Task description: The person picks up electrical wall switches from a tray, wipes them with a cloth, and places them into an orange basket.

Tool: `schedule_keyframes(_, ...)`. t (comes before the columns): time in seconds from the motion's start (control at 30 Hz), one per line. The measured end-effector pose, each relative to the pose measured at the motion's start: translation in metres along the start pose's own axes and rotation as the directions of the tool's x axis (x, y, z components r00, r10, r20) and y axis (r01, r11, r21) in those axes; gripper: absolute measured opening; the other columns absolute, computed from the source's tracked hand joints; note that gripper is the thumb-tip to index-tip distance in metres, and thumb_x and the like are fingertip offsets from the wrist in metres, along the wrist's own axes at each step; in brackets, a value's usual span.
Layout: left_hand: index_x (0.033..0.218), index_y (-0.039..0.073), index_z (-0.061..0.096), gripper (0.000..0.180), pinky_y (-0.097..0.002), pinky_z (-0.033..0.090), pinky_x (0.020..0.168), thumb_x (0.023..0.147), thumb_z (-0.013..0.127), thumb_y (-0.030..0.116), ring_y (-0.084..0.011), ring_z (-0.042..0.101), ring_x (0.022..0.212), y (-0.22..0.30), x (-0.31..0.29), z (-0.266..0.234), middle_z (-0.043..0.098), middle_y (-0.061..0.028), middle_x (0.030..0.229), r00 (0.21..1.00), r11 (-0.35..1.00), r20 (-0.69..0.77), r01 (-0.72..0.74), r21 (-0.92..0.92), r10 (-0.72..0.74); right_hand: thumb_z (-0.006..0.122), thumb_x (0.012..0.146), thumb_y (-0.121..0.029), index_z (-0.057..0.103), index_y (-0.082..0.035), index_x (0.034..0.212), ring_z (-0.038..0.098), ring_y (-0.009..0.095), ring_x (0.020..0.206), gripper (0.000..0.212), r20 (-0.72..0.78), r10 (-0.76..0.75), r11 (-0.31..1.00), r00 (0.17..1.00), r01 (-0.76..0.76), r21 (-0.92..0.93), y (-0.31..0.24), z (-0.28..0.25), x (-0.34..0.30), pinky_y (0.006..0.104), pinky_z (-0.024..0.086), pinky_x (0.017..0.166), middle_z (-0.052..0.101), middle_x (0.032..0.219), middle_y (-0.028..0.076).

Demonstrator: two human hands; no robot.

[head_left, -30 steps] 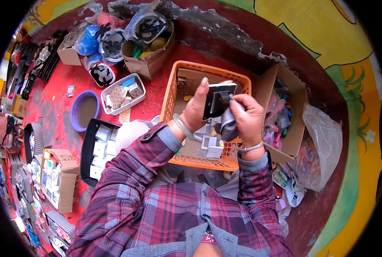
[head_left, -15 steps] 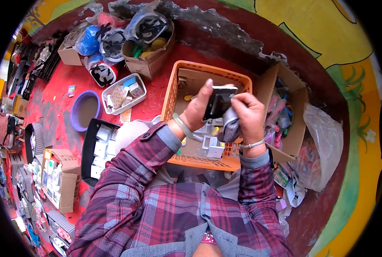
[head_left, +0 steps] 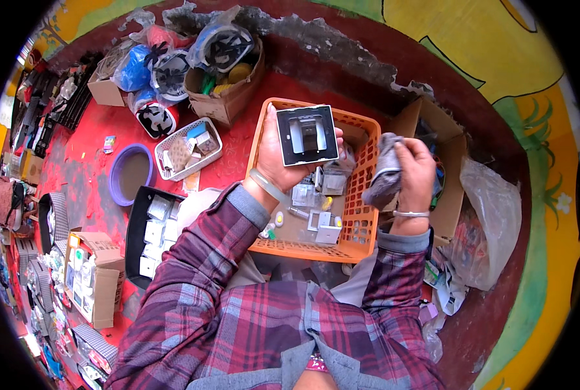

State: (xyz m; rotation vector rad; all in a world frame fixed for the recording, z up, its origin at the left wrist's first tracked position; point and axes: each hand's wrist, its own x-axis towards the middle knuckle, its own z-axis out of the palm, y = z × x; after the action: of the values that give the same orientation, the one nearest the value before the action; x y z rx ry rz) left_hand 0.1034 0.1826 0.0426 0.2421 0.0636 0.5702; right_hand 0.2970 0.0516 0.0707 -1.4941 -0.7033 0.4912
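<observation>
My left hand (head_left: pixel 280 156) is closed round a square black box with a white edge (head_left: pixel 307 156), its face turned up and a pale, shiny recess in its middle. A crumpled grey cloth (head_left: pixel 384 179) hangs from the pinched fingers of my right hand (head_left: pixel 417 170), to the right of the box and apart from it. Both hands are above an orange plastic basket (head_left: pixel 361 218). Inside it lie small clear packets (head_left: pixel 306 196), a white square frame (head_left: pixel 315 221) and other small white and yellow pieces.
A cardboard box (head_left: pixel 455 156) with mixed goods stands right of the basket, beside a clear plastic bag (head_left: pixel 491 221). To the left are a white basket (head_left: pixel 202 156), a purple basin (head_left: pixel 116 185) and a black tray (head_left: pixel 134 234). Bagged goods stand along the far wall.
The box has turned from a tilt to face up. My right hand has drawn the cloth away to the right, off the box.
</observation>
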Motion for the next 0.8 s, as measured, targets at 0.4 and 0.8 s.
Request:
schedule_keyframes(0.4,0.128,0.002,0.050,0.083,-0.0484,0.045,0.097,0.090,0.020,0.070,-0.0340,0.058,0.108,-0.012,-0.001,0.002,0.060,-0.0185,0.116,0.998,0.994,0.007,0.055,-0.097,-0.055,0.055,0.088,0.003,0.055,-0.004,0.124,0.056,0.018,0.109,0.036,0.181,-0.340,0.940,0.923,0.335,0.060,-0.026,0.050,-0.033,0.0304,0.045,0.095,0.059,0.119,0.008)
schedule_keyframes(0.8,0.112,0.004,0.058,0.074,-0.0418,0.049,0.093,0.092,0.022,0.066,-0.0280,0.063,0.098,-0.017,0.000,-0.009,0.064,-0.0133,0.107,0.968,0.986,-0.191,-0.156,0.062,0.165,0.053,0.079,0.009,0.061,-0.005,0.117,0.058,0.031,0.108,0.041,0.237,-0.545,0.710,0.804,0.593,-0.380,0.023,0.085,-0.056,0.0374,0.044,0.095,0.062,0.116,0.015)
